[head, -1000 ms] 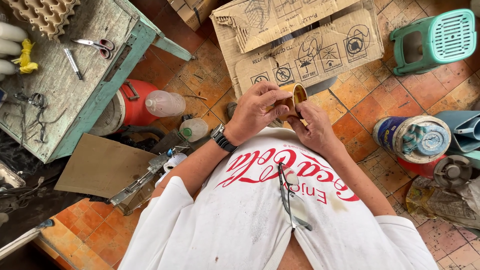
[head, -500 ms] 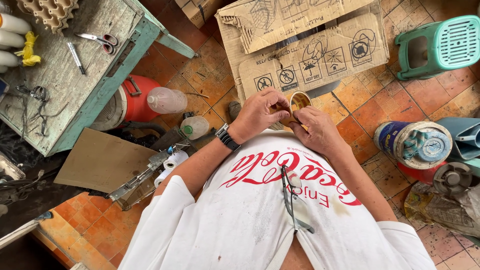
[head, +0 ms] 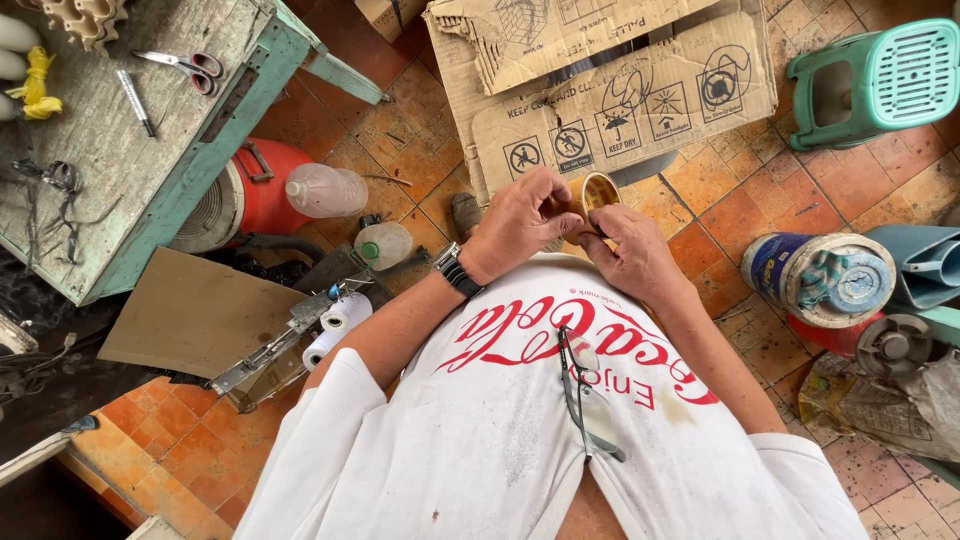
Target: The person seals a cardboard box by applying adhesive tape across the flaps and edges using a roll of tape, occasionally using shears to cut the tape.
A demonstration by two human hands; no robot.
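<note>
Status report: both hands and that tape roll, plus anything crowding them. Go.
Left hand and right hand both gripping the brown tape roll, held at the belly. Flattened cardboard boxes on the floor just beyond. Nothing between the hands.

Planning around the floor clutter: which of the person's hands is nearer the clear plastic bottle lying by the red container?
Left. The left hand is on the bottle's side of the tape roll both hands hold; the right hand is past the roll, farther away.

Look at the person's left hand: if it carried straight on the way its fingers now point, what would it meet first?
The left hand points right, at the brown tape roll it already grips together with the right hand; the roll comes first, then probably the right hand's fingers.
</note>
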